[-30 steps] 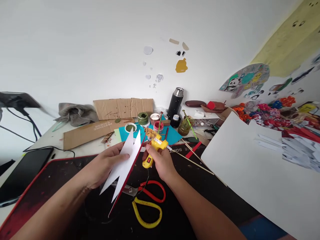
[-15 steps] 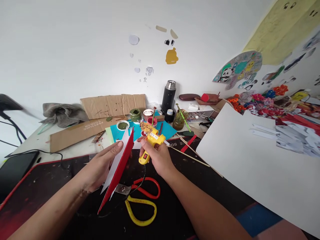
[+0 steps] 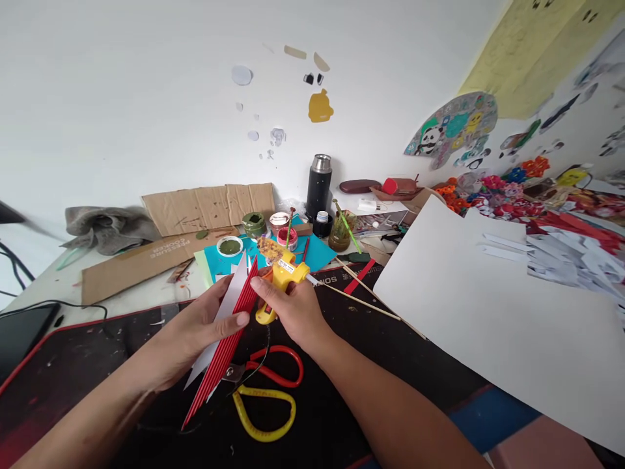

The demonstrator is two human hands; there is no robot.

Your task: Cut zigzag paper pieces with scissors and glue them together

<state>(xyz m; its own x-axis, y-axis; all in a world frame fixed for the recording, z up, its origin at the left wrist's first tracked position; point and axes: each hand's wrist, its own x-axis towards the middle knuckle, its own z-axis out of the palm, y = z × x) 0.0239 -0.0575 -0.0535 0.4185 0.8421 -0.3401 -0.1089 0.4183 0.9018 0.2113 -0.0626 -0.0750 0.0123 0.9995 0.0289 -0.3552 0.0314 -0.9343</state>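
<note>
My left hand (image 3: 208, 326) is closed on a red pleated paper piece (image 3: 224, 360) with a white paper backing (image 3: 235, 290), its thumb pressing across the pleats. The folded paper stands tilted over the dark mat. In my right hand (image 3: 293, 306) is a yellow hot glue gun (image 3: 284, 271), its nozzle end stained and pointing up and away to the left. My right thumb reaches the upper edge of the red paper. Scissors (image 3: 266, 391) with one red and one yellow handle lie below my hands, the blades partly hidden behind the paper.
Beyond the hands, paint jars (image 3: 254, 225) stand on blue paper (image 3: 317, 253), beside a black thermos (image 3: 319, 185). Thin sticks (image 3: 361, 299) lie right of the glue gun. A large white sheet (image 3: 478, 312) covers the right side. Cardboard (image 3: 131, 267) lies at left.
My right hand has brought the glue gun left against the paper. The red paper has turned to show its pleats, and my left thumb now lies over them. The view has shifted slightly right.
</note>
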